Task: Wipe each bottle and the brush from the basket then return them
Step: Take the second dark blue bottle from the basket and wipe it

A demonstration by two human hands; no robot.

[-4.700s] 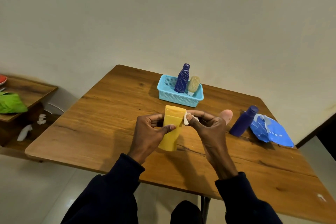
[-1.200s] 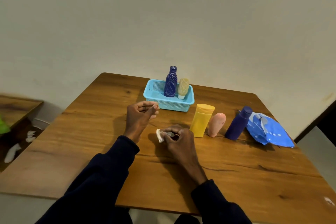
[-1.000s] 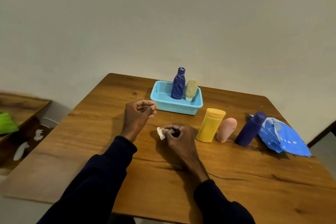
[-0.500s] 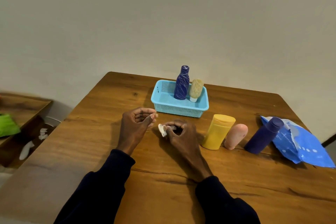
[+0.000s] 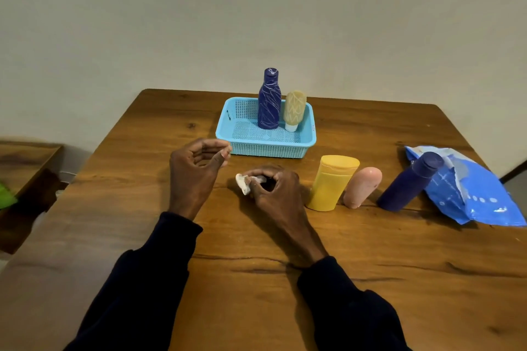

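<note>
Right hand [image 5: 273, 191]: pinches the white wipe [image 5: 242, 184], ready to rub.
Left hand [image 5: 196, 174]: loose, holding nothing, free to grab.
Basket [image 5: 268, 148]: two things wait inside.
Yellow bottle [image 5: 330, 182]: stands outside, likely wiped.

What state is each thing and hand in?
Light blue plastic mesh basket: on wooden table, holds two items.
Dark blue patterned bottle: upright in basket.
Beige tube: in basket, cap down.
Yellow plastic bottle: upright on table, cap shut.
Pink rounded brush: standing on table.
Plain dark blue bottle: upright, capped.
Blue wipes packet: lying on table.
Left hand: empty, loosely curled.
Right hand: pinches white wipe.
</note>
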